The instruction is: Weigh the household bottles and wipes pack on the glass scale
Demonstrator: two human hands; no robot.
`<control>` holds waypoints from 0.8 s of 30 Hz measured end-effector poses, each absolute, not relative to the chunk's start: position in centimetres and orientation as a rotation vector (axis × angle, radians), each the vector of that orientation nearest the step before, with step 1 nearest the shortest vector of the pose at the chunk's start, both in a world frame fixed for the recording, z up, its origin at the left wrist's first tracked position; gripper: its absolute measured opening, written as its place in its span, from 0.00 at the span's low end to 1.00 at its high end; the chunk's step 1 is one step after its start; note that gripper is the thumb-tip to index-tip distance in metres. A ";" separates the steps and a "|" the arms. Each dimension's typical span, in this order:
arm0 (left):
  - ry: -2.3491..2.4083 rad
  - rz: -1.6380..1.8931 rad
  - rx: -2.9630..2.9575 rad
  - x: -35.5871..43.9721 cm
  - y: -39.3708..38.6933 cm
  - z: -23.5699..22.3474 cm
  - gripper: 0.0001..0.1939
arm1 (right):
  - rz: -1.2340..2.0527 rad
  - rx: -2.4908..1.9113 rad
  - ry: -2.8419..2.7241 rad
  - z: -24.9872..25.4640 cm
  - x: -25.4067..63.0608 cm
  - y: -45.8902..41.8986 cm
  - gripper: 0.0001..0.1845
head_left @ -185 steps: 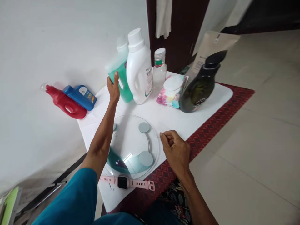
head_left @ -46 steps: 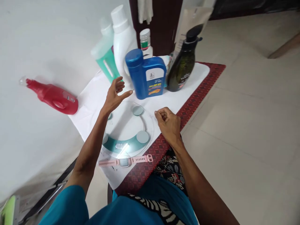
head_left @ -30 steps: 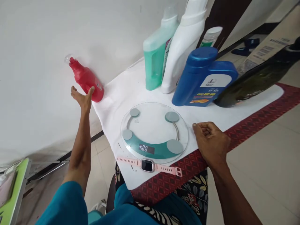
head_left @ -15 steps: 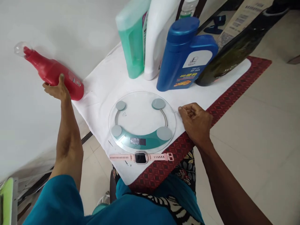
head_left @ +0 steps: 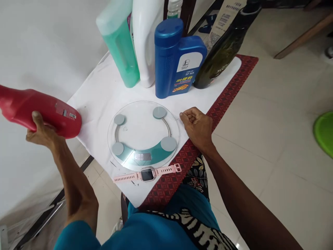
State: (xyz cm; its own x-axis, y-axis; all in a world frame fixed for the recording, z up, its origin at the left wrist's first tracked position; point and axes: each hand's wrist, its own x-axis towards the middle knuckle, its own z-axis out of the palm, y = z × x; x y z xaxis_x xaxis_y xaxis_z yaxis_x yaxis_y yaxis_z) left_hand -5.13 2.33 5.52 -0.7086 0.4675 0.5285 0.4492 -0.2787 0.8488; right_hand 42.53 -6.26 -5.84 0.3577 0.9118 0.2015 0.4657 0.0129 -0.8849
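A red plastic bottle (head_left: 47, 109) lies tilted over in the grasp of my left hand (head_left: 43, 130), off the table's left corner. Its neck end is cut off by the frame edge. My right hand (head_left: 197, 126) rests curled on the table edge, with nothing visible in its fingers. Just left of that hand is a round glass bathroom scale (head_left: 143, 126) with a lit display. In front of the scale a pink-strapped smartwatch (head_left: 147, 174) is laid out flat.
At the back stand a green-liquid bottle (head_left: 122, 59), a white jug (head_left: 148, 45), a blue motor oil bottle (head_left: 169, 66) and a dark glass bottle (head_left: 221, 52). White cloth (head_left: 91, 86) covers the patterned red table mat (head_left: 166, 194). A green stool (head_left: 324, 133) is at right.
My left hand has brought the red bottle lower and closer, tipping it nearer to horizontal. The view has shifted, so the tabletop items appear further left. My right hand stays curled beside the scale.
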 end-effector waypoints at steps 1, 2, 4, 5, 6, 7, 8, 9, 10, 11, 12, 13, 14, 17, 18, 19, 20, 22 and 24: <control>1.912 2.305 1.110 -4.8 0.6 5.5 0.28 | 0.557 -1.612 -1.258 -5.9 42.5 -6.2 0.11; 1.922 2.373 1.058 -4.3 -1.2 5.6 0.27 | 0.560 -1.608 -1.255 -5.9 42.5 -6.2 0.12; 1.891 2.386 1.075 -3.0 -4.7 6.0 0.27 | 0.569 -1.603 -1.259 -6.0 42.5 -6.1 0.12; 1.865 2.376 1.106 -2.2 -6.4 6.5 0.29 | 0.568 -1.602 -1.263 -6.0 42.5 -6.1 0.11; 1.837 2.361 1.142 -1.3 -7.9 7.0 0.30 | 0.563 -1.604 -1.268 -6.1 42.5 -6.0 0.11; 1.805 2.342 1.181 -0.4 -9.3 7.6 0.32 | 0.555 -1.608 -1.272 -6.2 42.5 -6.0 0.11; 1.771 2.315 1.217 0.5 -10.4 8.3 0.33 | 0.547 -1.613 -1.275 -6.2 42.5 -6.0 0.11; 1.734 2.281 1.255 1.4 -11.3 8.9 0.35 | 0.542 -1.617 -1.277 -6.3 42.5 -5.9 0.11; 1.693 2.242 1.288 2.4 -12.0 9.5 0.37 | 0.540 -1.618 -1.281 -6.3 42.5 -5.9 0.11; 1.651 2.204 1.316 3.3 -12.4 9.9 0.39 | 0.542 -1.619 -1.285 -6.3 42.5 -5.9 0.11; 1.605 2.168 1.336 4.2 -12.7 10.2 0.40 | 0.547 -1.618 -1.290 -6.3 42.5 -5.9 0.11; 1.556 2.138 1.351 5.2 -12.7 10.4 0.42 | 0.555 -1.617 -1.292 -6.2 42.4 -5.9 0.11; 1.506 2.113 1.362 6.2 -12.7 10.4 0.43 | 0.565 -1.616 -1.289 -6.2 42.4 -5.9 0.11; 1.374 2.050 1.351 9.4 -12.1 10.0 0.44 | 0.599 -1.611 -1.265 -5.9 42.4 -5.9 0.10; 1.340 2.031 1.331 10.4 -11.9 9.7 0.43 | 0.608 -1.605 -1.259 -5.8 42.4 -5.9 0.10; 1.313 2.013 1.307 11.5 -11.6 9.4 0.43 | 0.613 -1.598 -1.256 -5.7 42.4 -5.9 0.10; 1.290 1.994 1.286 12.4 -11.3 9.1 0.42 | 0.618 -1.593 -1.256 -5.7 42.5 -5.9 0.10; 1.260 1.959 1.263 14.1 -10.7 8.5 0.42 | 0.623 -1.582 -1.258 -5.6 42.5 -5.9 0.10; 1.258 1.918 1.252 15.5 -10.1 7.9 0.40 | 0.626 -1.571 -1.259 -5.7 42.5 -5.9 0.10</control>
